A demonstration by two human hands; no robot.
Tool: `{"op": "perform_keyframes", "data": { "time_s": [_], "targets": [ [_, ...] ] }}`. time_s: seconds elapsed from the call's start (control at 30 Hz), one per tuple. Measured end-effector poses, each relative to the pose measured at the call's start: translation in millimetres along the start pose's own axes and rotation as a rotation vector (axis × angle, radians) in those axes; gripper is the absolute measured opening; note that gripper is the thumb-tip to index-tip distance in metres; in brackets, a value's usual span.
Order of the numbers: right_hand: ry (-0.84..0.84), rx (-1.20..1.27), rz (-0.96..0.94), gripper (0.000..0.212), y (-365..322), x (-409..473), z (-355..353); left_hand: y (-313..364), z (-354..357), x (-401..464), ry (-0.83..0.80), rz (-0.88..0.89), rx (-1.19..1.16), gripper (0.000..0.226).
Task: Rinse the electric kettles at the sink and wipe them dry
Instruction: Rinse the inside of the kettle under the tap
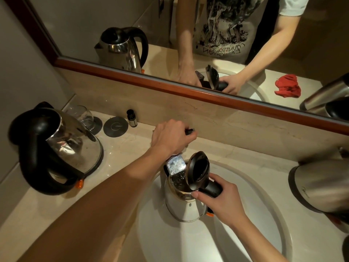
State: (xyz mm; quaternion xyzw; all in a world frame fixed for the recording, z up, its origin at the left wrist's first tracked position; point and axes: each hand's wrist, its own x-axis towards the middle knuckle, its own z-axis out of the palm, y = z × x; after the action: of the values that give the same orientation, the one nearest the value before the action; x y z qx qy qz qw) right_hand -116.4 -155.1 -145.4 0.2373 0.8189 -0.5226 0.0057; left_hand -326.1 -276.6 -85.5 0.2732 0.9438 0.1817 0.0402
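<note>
Marble surface (132,142) with sink (264,188) | open-lidded kettle (186,205) upright in basin under tap | right hand (220,200) gripping its handle | left hand (171,138) closed on tap lever | second kettle (56,146) at left | third kettle (321,186) at right

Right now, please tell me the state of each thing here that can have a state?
Kettle in the sink: upright, lid open.
Faucet: pouring into it.
Left hand: gripping the faucet handle.
Right hand: gripping the kettle handle.
Left counter kettle: lid closed.
Glass: upright.
</note>
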Motion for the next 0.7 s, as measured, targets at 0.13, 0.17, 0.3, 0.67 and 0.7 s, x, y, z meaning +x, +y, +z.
{"op": "perform_keyframes", "data": {
  "time_s": [0.13,0.17,0.3,0.67,0.7],
  "targets": [
    [0.001,-0.001,-0.001,0.063,-0.4,-0.3,-0.3,0.2,0.2,-0.5,0.000,0.005,-0.005,0.047],
    [0.001,-0.002,-0.001,0.063,-0.4,-0.3,-0.4,0.5,0.1,-0.6,-0.001,0.005,-0.004,0.046],
    [0.001,-0.013,-0.007,0.063,-0.3,0.2,-0.3,1.2,-0.8,-0.6,0.004,-0.004,0.018,0.046],
    [0.010,-0.020,-0.002,0.065,2.4,-0.6,-0.6,0.3,1.2,0.7,0.007,-0.005,0.020,0.047],
    [0.011,-0.020,0.000,0.064,2.6,-0.7,-0.8,0.1,1.2,0.8,0.009,-0.003,0.021,0.047]
  ]
}}
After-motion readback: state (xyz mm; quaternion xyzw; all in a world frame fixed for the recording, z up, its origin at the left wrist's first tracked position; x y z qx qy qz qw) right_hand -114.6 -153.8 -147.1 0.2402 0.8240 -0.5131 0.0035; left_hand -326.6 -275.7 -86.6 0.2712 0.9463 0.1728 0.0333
